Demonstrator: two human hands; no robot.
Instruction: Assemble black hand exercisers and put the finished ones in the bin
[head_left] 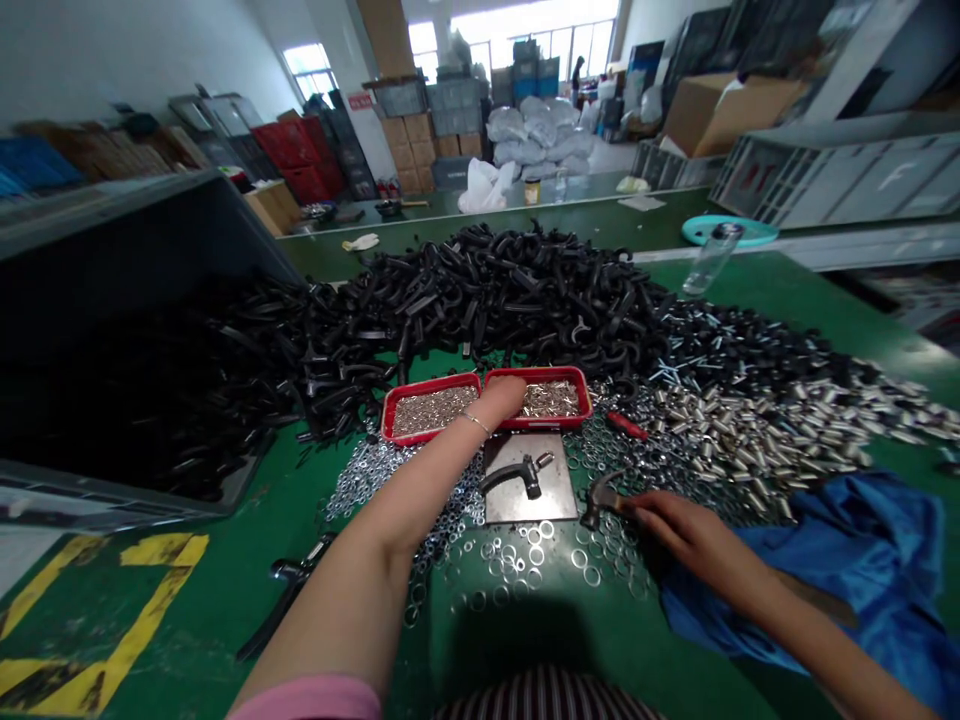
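My left hand (501,398) reaches into the right-hand red tray (574,376) of small silvery parts, its fingers bunched down among them. My right hand (679,527) is closed round the handle of a small hammer (600,492), whose head rests on the green table. Between the hands lies a metal plate (551,498) with a black curved handle piece (514,473) on it. A second red tray (391,412) of silvery parts stands left of the first.
A big heap of black curved pieces (495,290) fills the table behind the trays. Silver sleeves (750,420) lie at the right, washers (525,555) around the plate. There is a dark crate (112,340) at left, blue cloth (862,560) at right, and a clear bottle (709,258) farther back.
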